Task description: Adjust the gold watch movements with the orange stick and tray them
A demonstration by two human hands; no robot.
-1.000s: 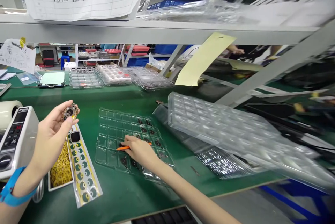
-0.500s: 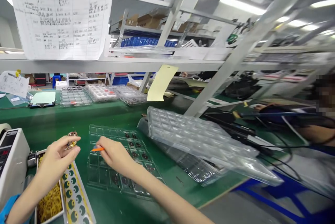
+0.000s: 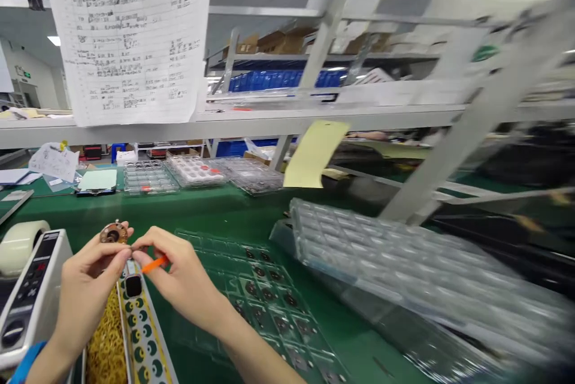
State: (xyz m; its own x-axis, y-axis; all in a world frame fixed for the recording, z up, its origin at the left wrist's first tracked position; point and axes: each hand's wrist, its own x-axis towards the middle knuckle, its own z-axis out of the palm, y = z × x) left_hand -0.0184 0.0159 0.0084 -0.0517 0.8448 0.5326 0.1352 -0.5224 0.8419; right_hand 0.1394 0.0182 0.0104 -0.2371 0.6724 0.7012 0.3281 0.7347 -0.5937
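Copper-toned round part (image 3: 114, 233): raised in the left hand (image 3: 85, 288), above the near-left portion of the surface (image 3: 215, 211).
Left hand: partly closed, the part held among the fingers; thumb and forefinger extend toward the other hand.
Right hand: (image 3: 186, 279) pinched narrow, fingertips meeting those of the left; an orange stick (image 3: 155, 265) is retained in the grip. Any item between the fingertips is too small to identify.
Handling: part judged light and stiff, with delicate face detail; take hold by the outer rim, clear of the centre. Smooth metal may slip under a loose pinch.
Sticker strip: (image 3: 144, 336) below the hands, running toward the near edge; thin, presumably flexible.
Yellow loops: (image 3: 105, 342) heaped in a narrow box just left of the strip.
White device: (image 3: 38, 294) left of the box, dial facing up; tape roll (image 3: 20, 249) behind.
Clear tray: (image 3: 218, 264) right of the strip, dark discs (image 3: 290, 298) in several compartments; thin plastic, likely springy.
Stacked trays: (image 3: 381, 264) tilted, toward the surface's right edge.
Far trays: (image 3: 193, 169) along the far edge.
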